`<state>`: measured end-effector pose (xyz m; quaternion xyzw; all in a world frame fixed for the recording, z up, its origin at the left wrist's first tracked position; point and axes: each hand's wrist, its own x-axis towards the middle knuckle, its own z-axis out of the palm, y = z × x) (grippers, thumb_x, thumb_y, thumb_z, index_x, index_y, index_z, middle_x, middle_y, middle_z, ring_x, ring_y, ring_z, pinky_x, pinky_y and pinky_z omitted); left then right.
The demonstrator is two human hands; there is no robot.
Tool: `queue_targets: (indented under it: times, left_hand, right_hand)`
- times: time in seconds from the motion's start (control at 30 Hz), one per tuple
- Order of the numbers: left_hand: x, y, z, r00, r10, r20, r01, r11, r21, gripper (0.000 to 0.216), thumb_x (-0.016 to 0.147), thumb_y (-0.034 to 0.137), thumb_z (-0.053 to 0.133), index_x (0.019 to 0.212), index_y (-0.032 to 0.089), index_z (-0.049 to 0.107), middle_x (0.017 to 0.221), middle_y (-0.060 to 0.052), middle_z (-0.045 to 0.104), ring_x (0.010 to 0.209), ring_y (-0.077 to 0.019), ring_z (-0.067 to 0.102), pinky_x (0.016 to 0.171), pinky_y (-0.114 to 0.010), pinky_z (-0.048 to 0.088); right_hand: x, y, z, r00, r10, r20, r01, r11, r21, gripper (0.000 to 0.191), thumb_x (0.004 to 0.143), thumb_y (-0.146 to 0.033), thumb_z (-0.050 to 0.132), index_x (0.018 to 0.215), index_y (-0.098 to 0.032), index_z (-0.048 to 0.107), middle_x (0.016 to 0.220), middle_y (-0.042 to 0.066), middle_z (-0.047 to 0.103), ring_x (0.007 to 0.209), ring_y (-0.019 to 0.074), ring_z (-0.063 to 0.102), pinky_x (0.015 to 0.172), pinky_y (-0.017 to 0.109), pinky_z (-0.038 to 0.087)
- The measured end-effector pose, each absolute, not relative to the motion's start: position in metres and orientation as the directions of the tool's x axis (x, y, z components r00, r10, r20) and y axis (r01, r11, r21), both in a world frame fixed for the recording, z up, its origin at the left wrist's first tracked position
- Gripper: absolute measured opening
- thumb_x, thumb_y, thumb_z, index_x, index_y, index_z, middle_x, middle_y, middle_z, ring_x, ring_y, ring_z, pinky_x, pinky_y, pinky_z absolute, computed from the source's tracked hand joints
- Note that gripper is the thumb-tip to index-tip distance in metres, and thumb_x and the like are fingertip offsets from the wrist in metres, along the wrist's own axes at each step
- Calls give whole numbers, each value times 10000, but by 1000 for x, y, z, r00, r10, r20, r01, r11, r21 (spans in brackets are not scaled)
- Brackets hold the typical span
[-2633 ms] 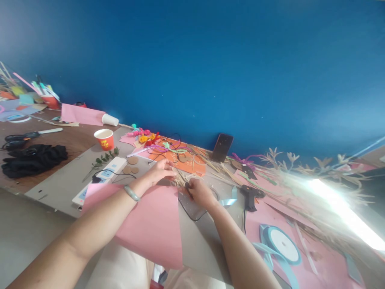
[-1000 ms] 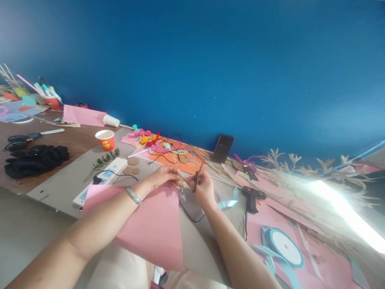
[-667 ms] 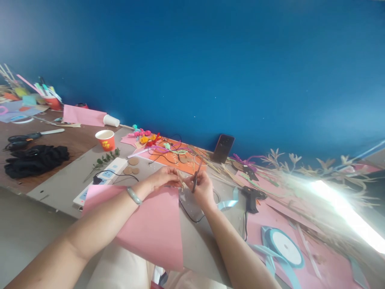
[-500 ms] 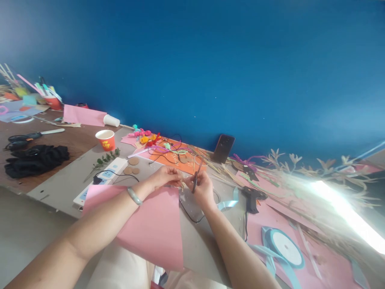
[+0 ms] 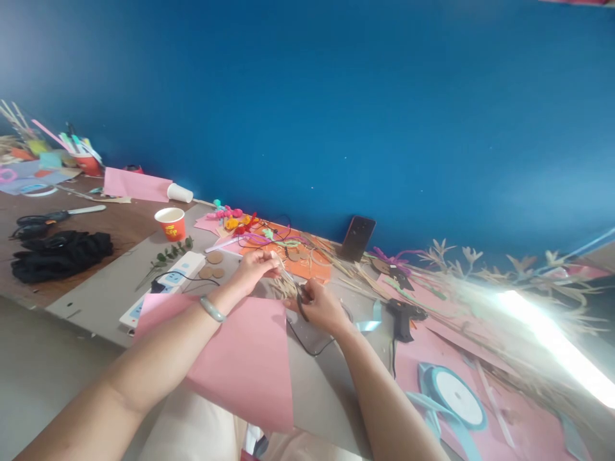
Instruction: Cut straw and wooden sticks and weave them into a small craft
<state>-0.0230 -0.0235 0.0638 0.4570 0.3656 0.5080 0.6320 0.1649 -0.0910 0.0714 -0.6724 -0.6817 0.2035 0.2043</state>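
Note:
My left hand [image 5: 255, 266], with a pale bangle on the wrist, is raised a little above the grey board [image 5: 96, 291] and pinches a thin straw-coloured strand [image 5: 284, 275]. My right hand [image 5: 321, 307] is lower, near the board, closed round small dark scissors [image 5: 300, 302] that point toward the strand. A loose heap of dry straw [image 5: 283, 289] lies just under both hands. A pink paper sheet [image 5: 240, 358] lies in front of them, under my left forearm.
A red paper cup [image 5: 171, 223], a white power strip [image 5: 163, 285], brown card discs [image 5: 211, 264], orange paper with coloured pipe cleaners [image 5: 269, 243], a black phone [image 5: 356, 238], a black glue gun [image 5: 401, 317], blue ribbon spools [image 5: 454, 400] and dried stalks [image 5: 480, 269] crowd the table.
Both hands were held up together with the scissors pointing upward. Now my right hand has dropped toward the board with the scissors, and my left hand has lifted slightly, drawing the strand out.

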Motion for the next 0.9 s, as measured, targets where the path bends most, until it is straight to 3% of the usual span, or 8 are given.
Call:
queue_targets:
  times: [0.17,0.53,0.9]
  left_hand:
    - [-22,-26,64,245,969,-2,-281,73,957,247,623,301,740,673,118,581,713,-33,664,595,-115,625,595,-241,526]
    - [-21,-30,66,329,943,-55,-255,145,956,149,632,204,702,711,113,614,629,-11,633,579,-109,620,616,-236,534]
    - [-24,-29,67,368,927,-76,-264,182,947,155,634,216,707,709,103,631,644,-30,647,562,-109,624,569,-212,522]
  right_hand:
    - [163,-91,68,-58,998,-2,828,47,-558,372,598,-440,699,648,-219,403,572,-60,492,500,100,406,485,224,270]
    - [164,-89,64,-57,998,3,782,46,-622,359,596,-412,687,636,-218,387,547,-70,446,485,87,335,459,215,249]
    - [165,-87,65,-52,999,-5,794,38,-607,392,599,-436,688,603,-218,362,499,-76,417,466,86,319,431,214,228]
